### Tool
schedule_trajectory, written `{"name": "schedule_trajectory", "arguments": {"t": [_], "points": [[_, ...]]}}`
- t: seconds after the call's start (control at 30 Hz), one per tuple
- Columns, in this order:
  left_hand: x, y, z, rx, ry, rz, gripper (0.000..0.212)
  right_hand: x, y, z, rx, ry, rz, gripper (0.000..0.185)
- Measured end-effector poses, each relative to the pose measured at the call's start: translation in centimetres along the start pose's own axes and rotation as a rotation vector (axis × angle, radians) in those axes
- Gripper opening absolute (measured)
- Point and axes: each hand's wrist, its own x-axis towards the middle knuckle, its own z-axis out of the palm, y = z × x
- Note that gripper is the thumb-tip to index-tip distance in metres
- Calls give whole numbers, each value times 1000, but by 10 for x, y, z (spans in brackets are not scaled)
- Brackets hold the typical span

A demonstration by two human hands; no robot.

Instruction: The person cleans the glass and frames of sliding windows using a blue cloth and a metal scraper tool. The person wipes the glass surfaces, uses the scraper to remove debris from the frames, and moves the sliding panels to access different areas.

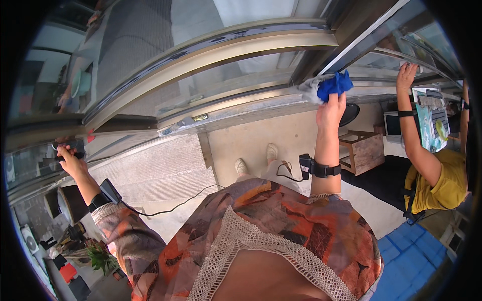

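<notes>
My right hand (331,113) grips a bunched blue cloth (335,86) with a greyish-white cloth part (313,89) beside it, at the right end of the lower rail of a metal-framed window (241,99). At the far left, my left hand (70,160) is closed on a dark handle (78,155) at the frame of a glass door or window; the exact shape of this handle is hard to make out. Both wrists wear black straps with small devices, and a black cable runs from them.
A co-worker in a yellow shirt (448,184) reaches up to the glass at right. Near my right arm stand a wooden stool (363,152) and a black round object (349,114). Blue mats (410,256) lie lower right. Potted plants (99,256) stand lower left.
</notes>
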Motion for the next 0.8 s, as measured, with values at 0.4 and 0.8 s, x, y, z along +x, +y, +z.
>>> {"name": "schedule_trajectory", "arguments": {"t": [0.4,0.8], "points": [[12,-13,-10,1,-19,20,23,31,138,-45,172,458,806,39],[8,-14,-9,-14,0,68,24,-13,-63,21,-51,-143,116,36]]}}
